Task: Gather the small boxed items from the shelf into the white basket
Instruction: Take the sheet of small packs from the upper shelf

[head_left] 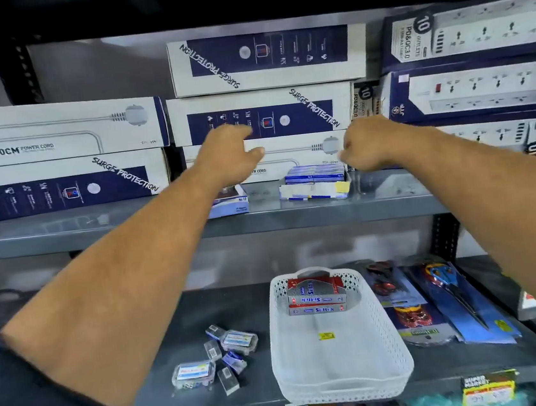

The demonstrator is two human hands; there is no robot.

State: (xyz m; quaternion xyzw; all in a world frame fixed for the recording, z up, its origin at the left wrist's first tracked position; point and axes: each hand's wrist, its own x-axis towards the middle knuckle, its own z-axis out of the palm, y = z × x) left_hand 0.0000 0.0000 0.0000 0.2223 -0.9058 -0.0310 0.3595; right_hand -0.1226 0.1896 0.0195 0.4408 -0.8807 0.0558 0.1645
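Both hands are raised to the upper shelf (64,241). The left hand (226,155), fingers spread, is held above a small blue box (230,203) near the shelf edge. The right hand (365,145), fingers curled and empty, is beside a stack of small blue boxes (316,182). The white basket (340,354), holding red boxes (317,295), sits at the lower shelf's front edge.

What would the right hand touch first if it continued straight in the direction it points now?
Probably the stack of small blue boxes on the upper shelf. The right hand, fingers curled, points left and down just beside them; nothing shows in between, though depth is uncertain from this single view.
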